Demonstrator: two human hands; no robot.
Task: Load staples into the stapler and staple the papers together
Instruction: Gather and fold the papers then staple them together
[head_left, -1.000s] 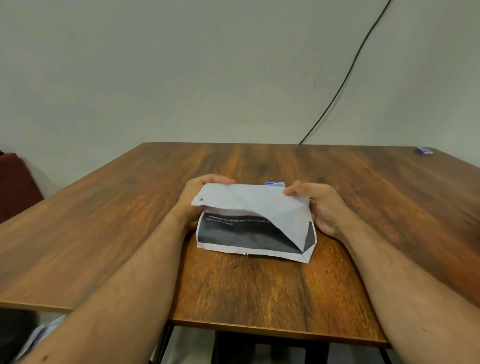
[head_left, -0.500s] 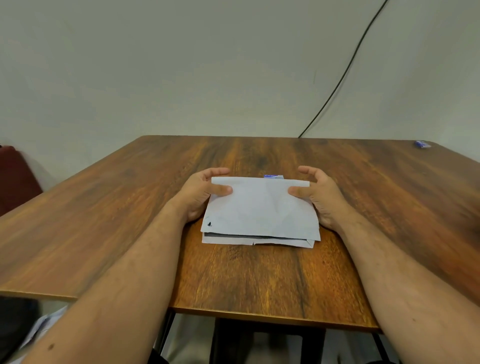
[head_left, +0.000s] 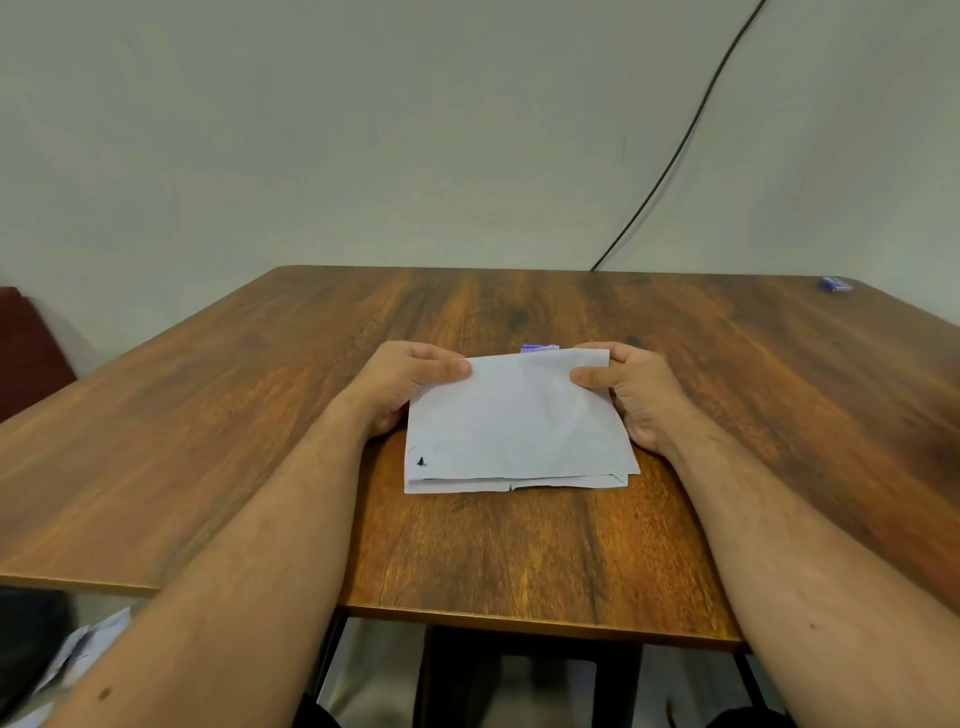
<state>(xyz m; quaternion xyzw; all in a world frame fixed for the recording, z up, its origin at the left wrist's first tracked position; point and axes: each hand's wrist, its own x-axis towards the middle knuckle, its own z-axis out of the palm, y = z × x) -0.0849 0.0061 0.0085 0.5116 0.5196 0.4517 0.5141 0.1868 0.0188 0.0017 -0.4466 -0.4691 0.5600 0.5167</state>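
A small stack of white papers (head_left: 514, 426) lies flat on the wooden table (head_left: 519, 551), its top sheet blank side up with a small dark mark near the front left corner. My left hand (head_left: 400, 387) pinches the far left corner of the stack, thumb on top. My right hand (head_left: 631, 392) pinches the far right corner the same way. Just behind the papers' far edge a small blue and white object (head_left: 539, 347) peeks out, mostly hidden. No stapler is clearly visible.
A small blue box (head_left: 836, 283) lies at the table's far right corner. A black cable (head_left: 675, 150) runs down the wall to the table's back edge. A dark red seat (head_left: 26, 353) stands off the table's left side. The table's front edge is close to me.
The raised top sheet has been folded down flat over the printed sheet. Both hands have shifted from open fingers beside the stack to pinching its far corners.
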